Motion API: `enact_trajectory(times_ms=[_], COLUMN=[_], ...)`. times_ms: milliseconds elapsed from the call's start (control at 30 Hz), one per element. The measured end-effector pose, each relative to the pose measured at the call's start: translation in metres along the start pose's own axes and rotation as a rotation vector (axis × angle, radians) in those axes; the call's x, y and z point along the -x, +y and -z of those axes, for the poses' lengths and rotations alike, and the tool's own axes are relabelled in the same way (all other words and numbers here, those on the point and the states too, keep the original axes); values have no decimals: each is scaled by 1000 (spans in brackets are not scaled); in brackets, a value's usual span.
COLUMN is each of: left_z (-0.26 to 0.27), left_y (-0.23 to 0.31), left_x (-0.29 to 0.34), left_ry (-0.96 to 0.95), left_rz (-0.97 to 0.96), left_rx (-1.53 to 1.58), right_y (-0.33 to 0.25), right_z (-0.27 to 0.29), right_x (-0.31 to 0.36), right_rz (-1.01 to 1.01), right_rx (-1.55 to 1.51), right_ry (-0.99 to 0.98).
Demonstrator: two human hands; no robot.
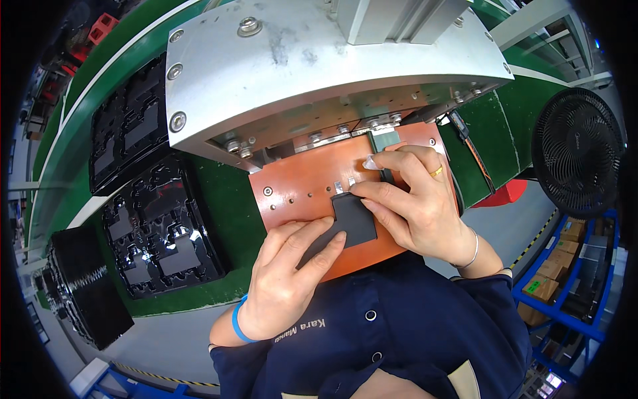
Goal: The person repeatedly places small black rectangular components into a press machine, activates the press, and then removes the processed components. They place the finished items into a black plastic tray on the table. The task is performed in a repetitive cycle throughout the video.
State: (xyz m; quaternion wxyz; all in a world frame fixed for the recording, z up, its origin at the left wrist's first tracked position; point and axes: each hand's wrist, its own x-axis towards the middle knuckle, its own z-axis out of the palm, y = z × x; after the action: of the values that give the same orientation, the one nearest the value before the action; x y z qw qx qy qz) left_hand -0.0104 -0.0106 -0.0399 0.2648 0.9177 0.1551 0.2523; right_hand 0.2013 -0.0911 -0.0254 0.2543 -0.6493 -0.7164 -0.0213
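A dark grey, flat, L-shaped pouch cell (pixel 355 218) with two silvery tabs (pixel 338 187) lies on an orange-brown plate (pixel 292 174). My left hand (pixel 282 266) holds its left side, thumb and fingertips pressed on the dark surface. My right hand (pixel 419 206) is closed at the upper right corner, a fingertip touching beside the right tab. A small whitish, translucent scrap (pixel 369 162) sits at another right fingertip; whether it sticks there or is pinched is unclear. The cell's lower left part is hidden under my left hand.
A big metal press block (pixel 319 66) overhangs the plate's far side. At left, black moulded trays (pixel 159 226) hold grey pieces; a stack of black trays (pixel 86 286) stands beyond. A cutter knife (pixel 473 149), red object (pixel 504 194) and black fan (pixel 579 153) are at right.
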Motion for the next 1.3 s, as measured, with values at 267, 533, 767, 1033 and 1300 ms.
enact_trajectory(times_ms=[267,533,767,1033,1300], left_z=[0,5,6,10,27], left_y=[0,-9,-3,-3,-2], left_x=[1,3,5,-15,-20], left_ry=[-6,-5,-13,23,-104], left_rz=[1,-76,-160,135,167], left_rx=[-3,28,-86,143,369], right_y=[5,5,7,14,32], right_z=[-3,6,4,17,44], right_x=[4,-2,-2,-6,-25], right_rz=[-65,-97,-94,-84,-328], right_rx=[-148,-186,-297,-493,-1040], right_ry=[37,56,-66,-142,-650])
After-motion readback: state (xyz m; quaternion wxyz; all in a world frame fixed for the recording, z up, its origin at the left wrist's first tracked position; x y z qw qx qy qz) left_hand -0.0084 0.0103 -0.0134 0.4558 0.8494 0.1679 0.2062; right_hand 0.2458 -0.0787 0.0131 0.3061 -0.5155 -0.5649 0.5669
